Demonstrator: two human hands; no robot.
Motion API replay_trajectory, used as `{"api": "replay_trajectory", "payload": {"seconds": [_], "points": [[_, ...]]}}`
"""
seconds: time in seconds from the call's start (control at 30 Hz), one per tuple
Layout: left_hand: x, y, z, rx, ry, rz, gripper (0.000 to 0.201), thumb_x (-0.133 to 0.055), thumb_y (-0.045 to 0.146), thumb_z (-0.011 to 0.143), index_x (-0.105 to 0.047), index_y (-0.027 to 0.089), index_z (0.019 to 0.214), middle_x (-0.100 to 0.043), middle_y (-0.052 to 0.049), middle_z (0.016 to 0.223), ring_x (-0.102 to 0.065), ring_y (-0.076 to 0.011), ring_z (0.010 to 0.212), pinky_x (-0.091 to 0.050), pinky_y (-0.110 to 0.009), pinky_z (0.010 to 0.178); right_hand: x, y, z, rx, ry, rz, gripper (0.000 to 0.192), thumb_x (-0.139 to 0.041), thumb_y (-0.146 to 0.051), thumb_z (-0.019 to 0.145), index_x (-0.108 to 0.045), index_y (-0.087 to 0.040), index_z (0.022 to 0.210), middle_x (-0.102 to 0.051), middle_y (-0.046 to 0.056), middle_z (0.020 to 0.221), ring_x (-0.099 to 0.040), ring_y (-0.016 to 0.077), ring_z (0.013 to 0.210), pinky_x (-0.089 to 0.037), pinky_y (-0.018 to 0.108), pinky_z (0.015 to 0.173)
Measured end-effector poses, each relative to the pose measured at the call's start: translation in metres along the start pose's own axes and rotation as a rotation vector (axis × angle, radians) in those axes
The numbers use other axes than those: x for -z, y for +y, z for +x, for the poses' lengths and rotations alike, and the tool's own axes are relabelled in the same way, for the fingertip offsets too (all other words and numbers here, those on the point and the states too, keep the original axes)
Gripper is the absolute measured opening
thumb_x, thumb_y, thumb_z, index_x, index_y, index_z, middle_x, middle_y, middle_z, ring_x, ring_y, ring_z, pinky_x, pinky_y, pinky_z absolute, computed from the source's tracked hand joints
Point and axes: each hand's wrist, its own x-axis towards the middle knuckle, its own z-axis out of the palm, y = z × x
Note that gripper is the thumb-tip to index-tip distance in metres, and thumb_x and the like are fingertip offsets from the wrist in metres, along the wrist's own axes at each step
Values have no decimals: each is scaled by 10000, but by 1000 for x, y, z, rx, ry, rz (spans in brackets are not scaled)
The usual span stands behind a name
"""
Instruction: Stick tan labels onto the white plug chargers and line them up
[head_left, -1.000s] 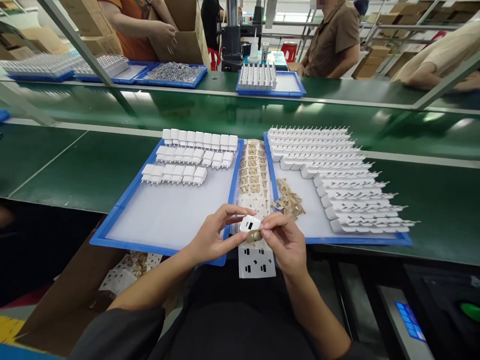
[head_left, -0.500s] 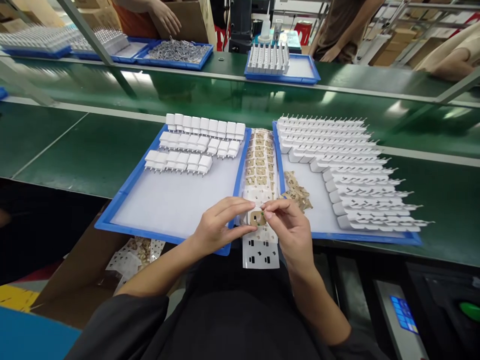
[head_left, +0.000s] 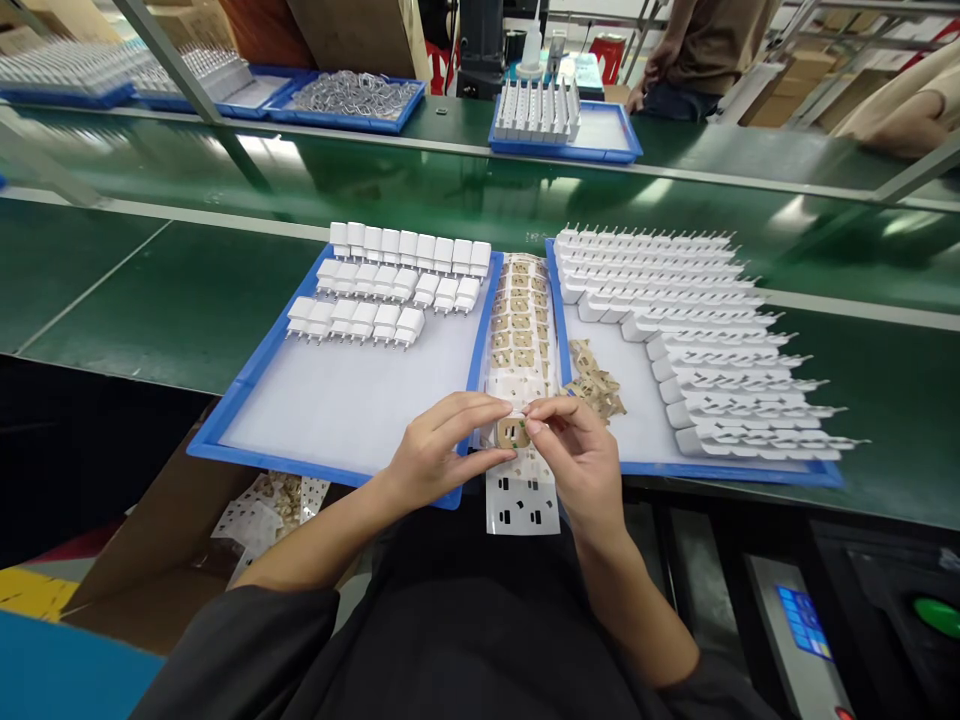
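Hands meet at the near edge of the green bench (head_left: 150, 330), at 6 o'clock in the view, directly over a sticker sheet (head_left: 520, 330) that lies in the gap between two blue trays and hangs past the bench edge toward the person's lap. The left hand (head_left: 435, 455) comes in from 7 o'clock with wrist low and fingers curled, thumb and forefinger pinched on a small white charger (head_left: 512, 432) whose face carries a tan sticker. The right hand (head_left: 581, 460) enters from 5 o'clock, forefinger and thumb closed on the same piece from the opposite side, so that the fingertips of both hands nearly touch.

At 9 o'clock of the hands, the left tray (head_left: 225, 425) is mostly bare white floor; three rows of finished chargers (head_left: 390, 280) sit at its far end, at 11 o'clock. At 3 o'clock, the right tray (head_left: 720, 470) is crowded with rows of white pronged parts (head_left: 690, 330), and a heap of loose tan stickers (head_left: 592, 385) lies just beside the right hand at 1 o'clock. Used sheets (head_left: 262, 515) lie below the bench at 8 o'clock. Beyond the trays, at 12 o'clock, a clear green strip runs across the bench to a far tray of white parts (head_left: 536, 110), where other people stand.
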Motion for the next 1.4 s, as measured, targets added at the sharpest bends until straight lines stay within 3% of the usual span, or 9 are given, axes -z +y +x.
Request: {"api": "replay_trajectory", "payload": {"seconds": [0.5, 0.63, 0.73, 0.83, 0.97, 1.1, 1.4], "points": [[1, 3, 0, 21, 1, -16, 431, -767, 229, 844, -619, 171, 1245, -734, -116, 1067, -709, -208, 991, -606, -336, 896, -7, 2, -2, 125, 51, -229, 59, -684, -227, 891, -641, -248, 924, -648, 9, 878, -630, 171, 870, -531, 335, 811], [0, 4, -1, 22, 8, 1, 424, -752, 217, 859, -611, 185, 1257, -735, -113, 1076, -709, -210, 1004, -608, -349, 904, -11, 0, -2, 272, 95, -420, 103, -678, -179, 875, -631, -256, 925, -649, 10, 860, -625, 182, 833, -529, 360, 789], [-2, 3, -2, 30, 30, 21, 427, -749, 229, 863, -605, 195, 1264, -736, -109, 1080, -711, -215, 1004, -612, -357, 901, -10, 1, 1, 330, 183, -503, 178, -699, -189, 846, -640, -262, 997, -633, 39, 964, -612, 202, 883, -541, 371, 775], [-4, 3, -3, 48, 73, 42, 456, -776, 247, 839, -604, 195, 1259, -733, -102, 1069, -708, -216, 994, -611, -355, 893, -7, 5, 5, 171, 187, -334, 157, -669, -241, 878, -640, -262, 1030, -601, 52, 1063, -613, 196, 957, -558, 351, 792], [-8, 2, -3, 25, 109, 55, 468, -786, 212, 826, -602, 173, 1254, -709, -107, 1084, -693, -216, 1028, -602, -348, 913, -8, 10, 7, -35, -18, 55, 137, -639, -250, 909, -651, -274, 1043, -638, 36, 1096, -624, 186, 1089, -543, 332, 912], [-12, 1, -3, -4, 114, 81, 447, -778, 193, 832, -596, 178, 1240, -681, -105, 1109, -679, -213, 1059, -595, -360, 933, -17, 12, 5, -46, 4, 199, 113, -651, -238, 895, -678, -285, 994, -654, 22, 1128, -623, 173, 1099, -537, 306, 907], [-16, -1, -6, -24, 135, 105, 412, -776, 218, 836, -594, 193, 1205, -685, -92, 1089, -693, -210, 1035, -608, -366, 914, -19, 15, 7, -90, 49, 270, 105, -670, -243, 858, -740, -279, 928, -695, 37, 1103, -629, 203, 1119, -537, 349, 945]]}}
